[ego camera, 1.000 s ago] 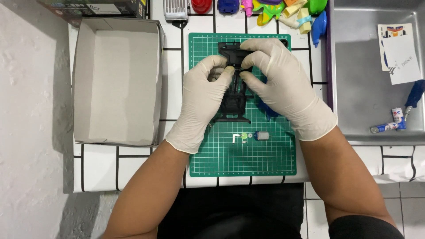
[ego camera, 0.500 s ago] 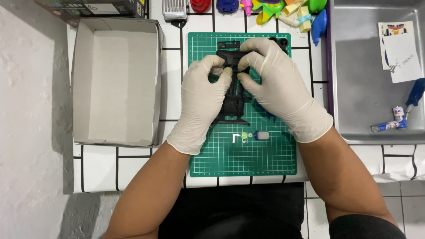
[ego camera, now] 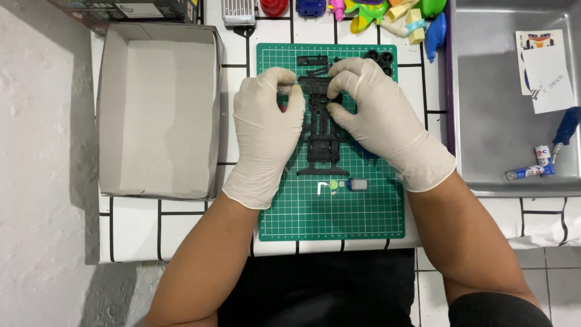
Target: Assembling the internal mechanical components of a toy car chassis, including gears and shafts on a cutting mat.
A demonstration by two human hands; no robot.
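Note:
A black plastic toy-car chassis [ego camera: 321,142] lies lengthwise on a green cutting mat [ego camera: 369,212]. Both hands wear pale gloves. My left hand [ego camera: 266,133] grips the chassis on its left side near the far end. My right hand [ego camera: 378,118] pinches the same far end from the right, fingertips on a small black part. Small loose parts lie on the mat just nearer to me: a white piece [ego camera: 319,189], a green gear [ego camera: 333,183] and a small grey motor [ego camera: 358,184]. Black wheels [ego camera: 381,57] and a black strip [ego camera: 311,60] lie at the mat's far edge.
An open grey cardboard box [ego camera: 157,109] stands left of the mat. A grey metal tray [ego camera: 502,109] on the right holds a sticker sheet [ego camera: 541,69], batteries [ego camera: 532,166] and a blue-handled screwdriver [ego camera: 566,130]. Colourful plastic pieces [ego camera: 393,12] lie along the far edge of the tiled table.
Both hands have shifted slightly toward the far end of the chassis, and the fingers have closed in tighter on it. The chassis has stayed on the mat.

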